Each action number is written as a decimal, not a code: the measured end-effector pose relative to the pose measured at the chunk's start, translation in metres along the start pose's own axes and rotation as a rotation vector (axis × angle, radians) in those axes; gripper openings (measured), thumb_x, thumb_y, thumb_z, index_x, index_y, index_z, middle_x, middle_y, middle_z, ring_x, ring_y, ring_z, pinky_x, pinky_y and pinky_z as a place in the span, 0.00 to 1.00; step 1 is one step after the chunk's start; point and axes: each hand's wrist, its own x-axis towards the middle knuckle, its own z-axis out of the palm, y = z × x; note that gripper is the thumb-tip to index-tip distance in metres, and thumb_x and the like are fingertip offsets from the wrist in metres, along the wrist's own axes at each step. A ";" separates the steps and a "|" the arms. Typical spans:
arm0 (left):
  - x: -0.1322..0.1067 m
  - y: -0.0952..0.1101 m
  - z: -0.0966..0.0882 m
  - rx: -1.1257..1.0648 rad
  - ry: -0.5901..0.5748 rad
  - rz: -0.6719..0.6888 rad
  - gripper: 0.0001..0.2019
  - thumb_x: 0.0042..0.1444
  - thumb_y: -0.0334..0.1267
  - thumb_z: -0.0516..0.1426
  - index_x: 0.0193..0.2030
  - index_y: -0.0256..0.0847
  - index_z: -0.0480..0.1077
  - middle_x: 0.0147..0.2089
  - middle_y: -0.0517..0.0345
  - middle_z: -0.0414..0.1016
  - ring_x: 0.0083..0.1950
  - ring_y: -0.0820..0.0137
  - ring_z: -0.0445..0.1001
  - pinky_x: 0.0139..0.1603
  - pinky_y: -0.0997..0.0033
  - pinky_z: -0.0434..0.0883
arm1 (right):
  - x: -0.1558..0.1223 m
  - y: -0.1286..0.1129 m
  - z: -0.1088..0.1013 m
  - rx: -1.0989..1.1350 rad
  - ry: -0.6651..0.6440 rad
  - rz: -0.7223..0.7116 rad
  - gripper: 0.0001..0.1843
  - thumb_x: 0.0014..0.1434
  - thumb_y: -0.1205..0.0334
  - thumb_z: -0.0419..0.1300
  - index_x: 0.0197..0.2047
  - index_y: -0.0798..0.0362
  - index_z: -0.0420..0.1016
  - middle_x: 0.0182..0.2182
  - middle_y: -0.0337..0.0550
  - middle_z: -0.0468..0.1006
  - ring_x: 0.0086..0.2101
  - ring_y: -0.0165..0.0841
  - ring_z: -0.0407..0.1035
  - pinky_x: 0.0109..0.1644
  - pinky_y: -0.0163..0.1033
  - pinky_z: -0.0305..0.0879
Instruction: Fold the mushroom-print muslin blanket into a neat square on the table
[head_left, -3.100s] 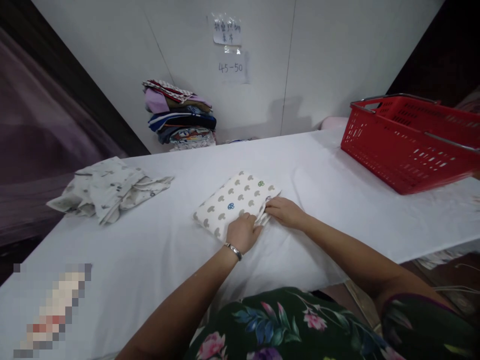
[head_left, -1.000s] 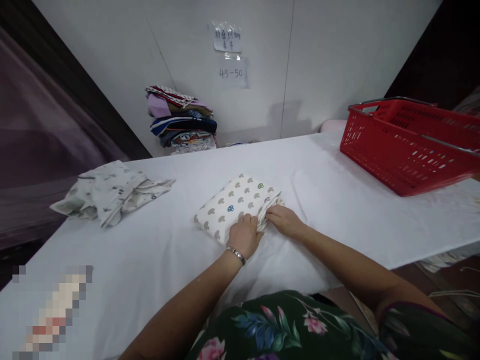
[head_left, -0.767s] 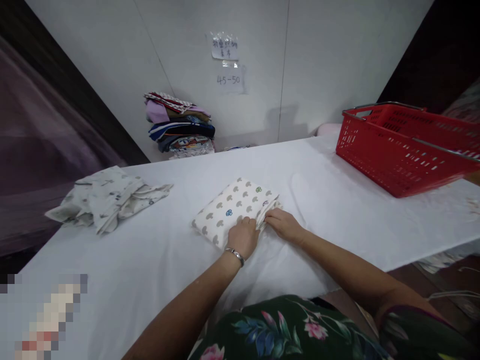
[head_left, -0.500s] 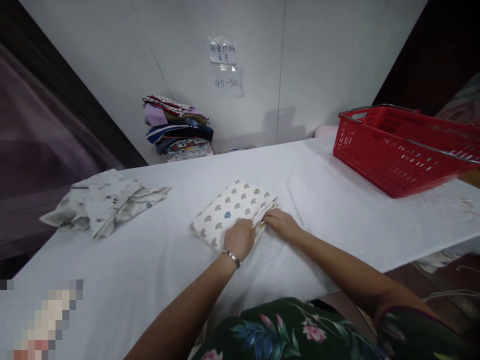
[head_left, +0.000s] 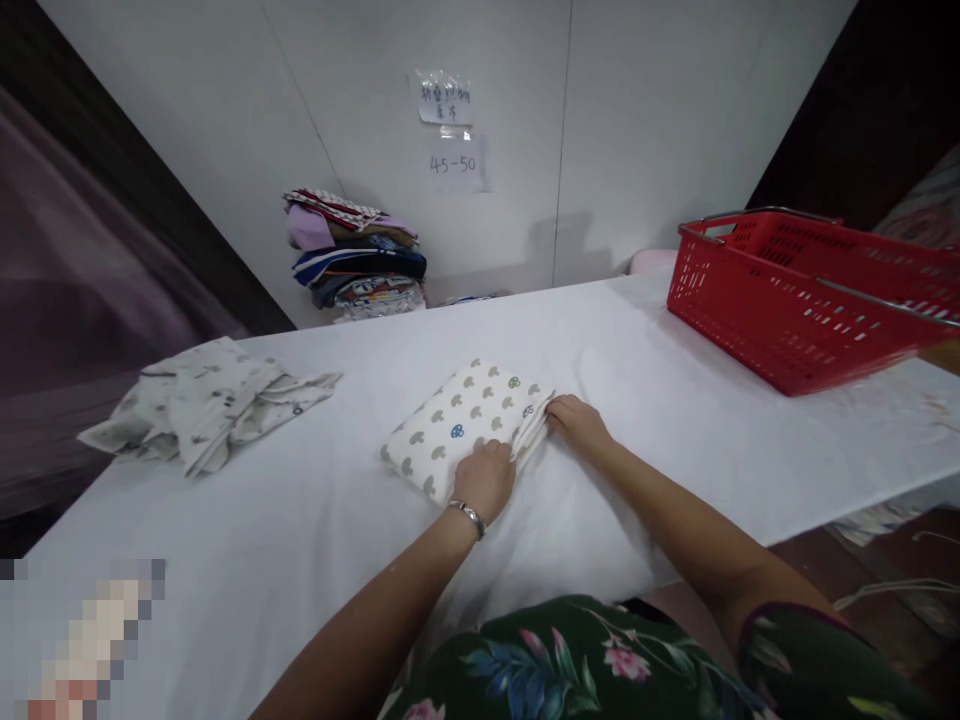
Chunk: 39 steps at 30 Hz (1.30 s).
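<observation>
A folded white cloth with grey mushroom prints (head_left: 461, 420) lies in the middle of the white-covered table (head_left: 675, 440). My left hand (head_left: 486, 482), a bracelet on its wrist, rests on the cloth's near edge with its fingers curled down onto the fabric. My right hand (head_left: 576, 421) lies at the cloth's right corner, fingers closed against the layered edges there.
A crumpled pale printed garment (head_left: 202, 400) lies at the table's left. A stack of folded coloured clothes (head_left: 356, 255) stands against the back wall under two paper notes. A red plastic basket (head_left: 810, 295) with metal handles sits at the right end.
My right hand has slid a little up along the cloth's right edge toward the far corner. My left hand stays pressed on the near edge. The view shifted slightly.
</observation>
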 end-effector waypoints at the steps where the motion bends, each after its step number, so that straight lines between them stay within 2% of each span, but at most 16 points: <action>1: 0.000 -0.001 0.000 -0.012 0.004 -0.008 0.09 0.59 0.39 0.47 0.41 0.41 0.65 0.44 0.53 0.69 0.46 0.65 0.68 0.39 0.67 0.64 | -0.001 0.000 0.000 0.033 -0.022 0.028 0.09 0.60 0.67 0.52 0.42 0.52 0.71 0.41 0.46 0.74 0.43 0.34 0.65 0.43 0.38 0.63; 4: 0.000 -0.006 -0.002 -0.067 0.044 -0.062 0.10 0.60 0.41 0.45 0.40 0.43 0.65 0.43 0.56 0.70 0.43 0.67 0.69 0.37 0.69 0.63 | -0.002 -0.001 0.000 0.123 -0.063 0.104 0.09 0.60 0.61 0.54 0.45 0.50 0.70 0.41 0.43 0.72 0.42 0.32 0.64 0.41 0.35 0.62; 7: -0.001 -0.010 -0.003 -0.102 0.056 -0.089 0.11 0.60 0.43 0.45 0.40 0.44 0.64 0.43 0.58 0.70 0.41 0.69 0.70 0.36 0.70 0.62 | 0.003 -0.006 0.001 0.130 -0.078 0.165 0.08 0.57 0.57 0.56 0.40 0.50 0.71 0.38 0.42 0.70 0.41 0.32 0.64 0.38 0.35 0.60; 10: -0.003 -0.011 -0.002 -0.104 0.059 -0.083 0.10 0.60 0.43 0.46 0.41 0.44 0.65 0.43 0.58 0.70 0.42 0.70 0.70 0.36 0.71 0.62 | 0.009 -0.010 0.003 0.126 -0.075 0.247 0.06 0.57 0.60 0.54 0.34 0.51 0.70 0.33 0.40 0.69 0.36 0.32 0.63 0.35 0.34 0.58; 14: -0.003 -0.009 0.002 -0.088 0.069 -0.062 0.09 0.59 0.42 0.47 0.41 0.44 0.65 0.43 0.58 0.69 0.42 0.69 0.69 0.36 0.70 0.62 | 0.010 -0.009 0.006 0.126 0.007 0.333 0.07 0.58 0.64 0.51 0.33 0.51 0.69 0.31 0.39 0.70 0.33 0.30 0.63 0.33 0.33 0.56; 21: 0.000 -0.003 0.001 -0.057 0.011 -0.023 0.08 0.58 0.40 0.48 0.42 0.43 0.64 0.44 0.54 0.68 0.48 0.66 0.66 0.41 0.68 0.64 | 0.005 0.002 0.010 0.069 0.058 0.323 0.07 0.58 0.64 0.49 0.38 0.51 0.67 0.36 0.41 0.71 0.34 0.32 0.65 0.31 0.34 0.56; 28: -0.001 -0.004 0.000 -0.058 -0.006 0.013 0.08 0.58 0.37 0.48 0.43 0.43 0.64 0.46 0.54 0.68 0.50 0.65 0.65 0.41 0.68 0.65 | 0.013 0.011 0.001 0.195 0.155 0.337 0.07 0.58 0.62 0.49 0.36 0.50 0.67 0.34 0.42 0.72 0.30 0.31 0.64 0.33 0.36 0.58; 30: -0.001 -0.004 0.001 -0.050 -0.002 0.020 0.08 0.58 0.37 0.49 0.42 0.43 0.64 0.45 0.54 0.67 0.49 0.65 0.65 0.40 0.68 0.65 | 0.015 0.015 0.000 0.307 0.131 0.408 0.06 0.56 0.60 0.51 0.33 0.51 0.67 0.29 0.40 0.72 0.28 0.31 0.64 0.33 0.36 0.59; 32: -0.001 -0.004 0.002 -0.043 0.004 0.017 0.07 0.58 0.37 0.49 0.42 0.43 0.64 0.44 0.54 0.67 0.48 0.65 0.65 0.40 0.68 0.65 | 0.017 0.017 0.000 0.495 0.112 0.566 0.07 0.54 0.58 0.53 0.30 0.51 0.67 0.26 0.38 0.71 0.26 0.30 0.64 0.31 0.35 0.59; 36: -0.001 -0.003 0.002 -0.007 0.012 0.045 0.07 0.58 0.37 0.48 0.41 0.42 0.64 0.43 0.53 0.67 0.47 0.64 0.66 0.38 0.66 0.65 | 0.021 0.016 -0.001 0.931 0.025 0.912 0.15 0.55 0.51 0.51 0.33 0.54 0.69 0.30 0.44 0.75 0.21 0.27 0.64 0.21 0.33 0.54; 39: 0.000 -0.001 0.000 0.035 -0.010 0.072 0.08 0.58 0.36 0.47 0.41 0.42 0.65 0.44 0.52 0.67 0.45 0.64 0.66 0.38 0.65 0.66 | 0.026 0.011 -0.003 1.024 -0.059 0.968 0.22 0.55 0.43 0.51 0.34 0.55 0.70 0.29 0.45 0.75 0.19 0.27 0.63 0.19 0.32 0.51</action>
